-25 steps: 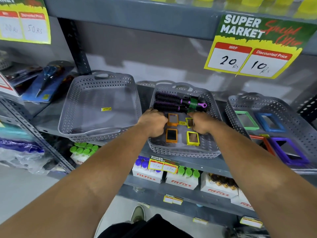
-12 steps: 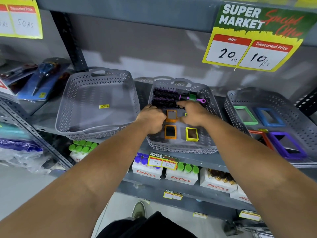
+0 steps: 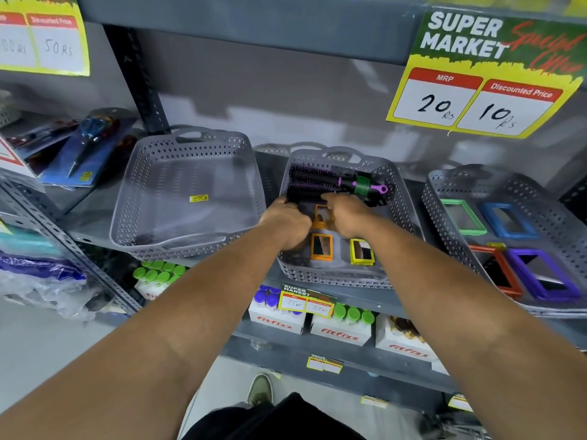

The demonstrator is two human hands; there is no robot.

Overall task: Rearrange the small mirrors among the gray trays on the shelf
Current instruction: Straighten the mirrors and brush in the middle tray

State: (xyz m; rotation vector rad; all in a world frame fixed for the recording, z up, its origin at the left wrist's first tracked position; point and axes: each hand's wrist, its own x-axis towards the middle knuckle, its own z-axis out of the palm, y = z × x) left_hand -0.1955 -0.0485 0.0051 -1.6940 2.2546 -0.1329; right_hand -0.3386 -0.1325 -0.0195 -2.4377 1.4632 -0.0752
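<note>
Shelf (image 3: 317, 300), three gray trays. Left tray (image 3: 187, 192): holds only a yellow sticker (image 3: 199, 198). Middle tray (image 3: 336, 274): round hairbrushes (image 3: 317, 181) at the back; one orange-framed mirror (image 3: 321, 246) and one yellow-framed mirror (image 3: 362, 251) lying flat at the front, side by side. Left hand (image 3: 287, 225) and right hand (image 3: 346, 214) both reach in, fingers curled around a second orange mirror (image 3: 322, 215) between them. Right tray (image 3: 451, 185): green mirror (image 3: 463, 217), blue mirror (image 3: 508, 219), red mirror (image 3: 498, 268), purple mirror (image 3: 543, 274).
</note>
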